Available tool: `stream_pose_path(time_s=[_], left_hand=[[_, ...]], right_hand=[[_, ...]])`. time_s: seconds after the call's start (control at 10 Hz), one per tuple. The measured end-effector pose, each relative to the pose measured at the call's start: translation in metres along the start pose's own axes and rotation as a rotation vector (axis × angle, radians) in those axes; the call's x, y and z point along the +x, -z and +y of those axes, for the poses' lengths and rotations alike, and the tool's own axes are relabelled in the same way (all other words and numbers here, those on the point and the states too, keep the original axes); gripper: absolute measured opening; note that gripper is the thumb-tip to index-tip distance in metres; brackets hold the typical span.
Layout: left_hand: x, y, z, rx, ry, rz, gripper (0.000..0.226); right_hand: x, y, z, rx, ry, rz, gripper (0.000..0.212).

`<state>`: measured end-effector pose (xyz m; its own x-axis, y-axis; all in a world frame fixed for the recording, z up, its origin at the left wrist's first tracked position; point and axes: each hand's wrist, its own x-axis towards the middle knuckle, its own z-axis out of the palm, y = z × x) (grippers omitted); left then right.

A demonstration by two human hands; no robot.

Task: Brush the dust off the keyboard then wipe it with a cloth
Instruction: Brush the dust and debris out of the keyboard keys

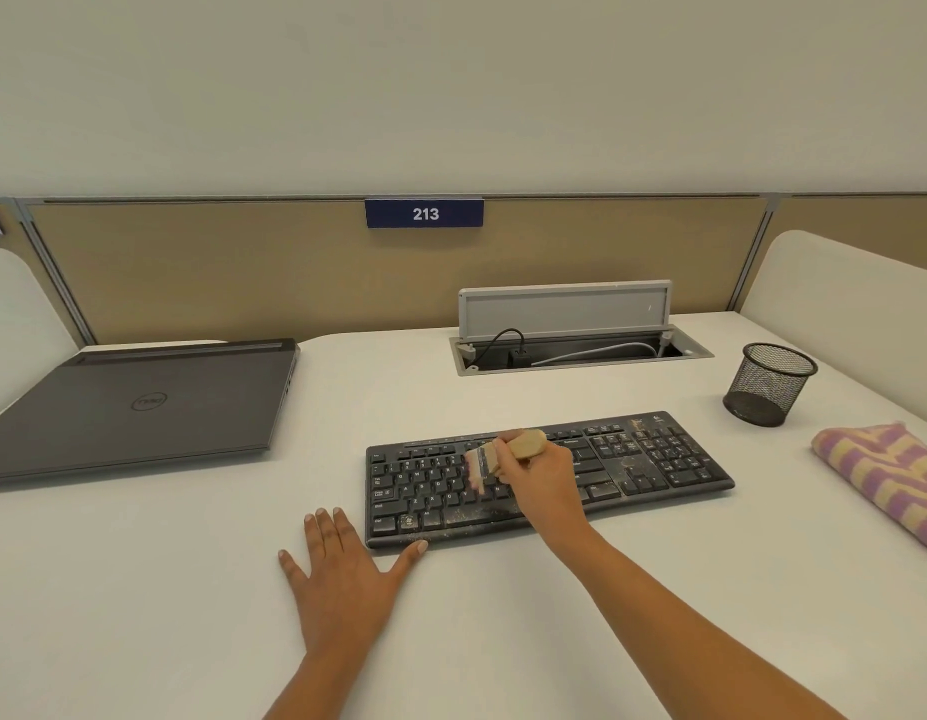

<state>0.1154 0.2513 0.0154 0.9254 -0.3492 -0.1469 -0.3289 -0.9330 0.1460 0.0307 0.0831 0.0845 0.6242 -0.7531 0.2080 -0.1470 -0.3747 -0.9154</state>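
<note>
Brushing was only partway done: the right hand point(541, 475) gripped the brush point(503, 454) over the middle of the dusty keyboard point(658, 459) on the desk point(191, 589), the left hand point(341, 574) lay flat beside it, and the cloth point(887, 470) sat unused well to the right.

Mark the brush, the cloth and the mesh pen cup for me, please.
brush point(530, 443): head view, on the wooden handle's butt end.
cloth point(887, 467): head view, on the middle of its patterned top.
mesh pen cup point(769, 387): head view, on its outer side wall.
</note>
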Motion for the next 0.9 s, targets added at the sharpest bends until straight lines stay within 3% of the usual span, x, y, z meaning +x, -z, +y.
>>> stream_pose_path(time_s=[0.1,0.2,0.4,0.6,0.8,0.9], left_hand=[[-0.001,0.000,0.000,-0.007,-0.004,-0.004,0.150],[-0.001,0.000,0.000,-0.007,-0.003,-0.006,0.151],[-0.001,0.001,0.000,-0.003,-0.002,-0.010,0.152],[-0.002,0.002,0.001,-0.009,0.000,-0.013,0.153],[-0.002,0.002,0.001,-0.013,-0.002,-0.015,0.152],[-0.002,0.002,0.001,-0.016,-0.004,-0.015,0.152]], right_hand=[[-0.001,0.003,-0.002,0.028,-0.018,0.019,0.029],[0.001,0.003,0.002,-0.056,-0.004,-0.042,0.020],[0.012,0.001,-0.005,-0.384,0.028,-0.237,0.030],[0.028,0.003,-0.020,-0.544,-0.011,-0.384,0.028],[0.045,0.010,-0.034,-0.360,0.008,-0.490,0.018],[0.045,0.016,-0.035,-0.407,0.019,-0.612,0.017]])
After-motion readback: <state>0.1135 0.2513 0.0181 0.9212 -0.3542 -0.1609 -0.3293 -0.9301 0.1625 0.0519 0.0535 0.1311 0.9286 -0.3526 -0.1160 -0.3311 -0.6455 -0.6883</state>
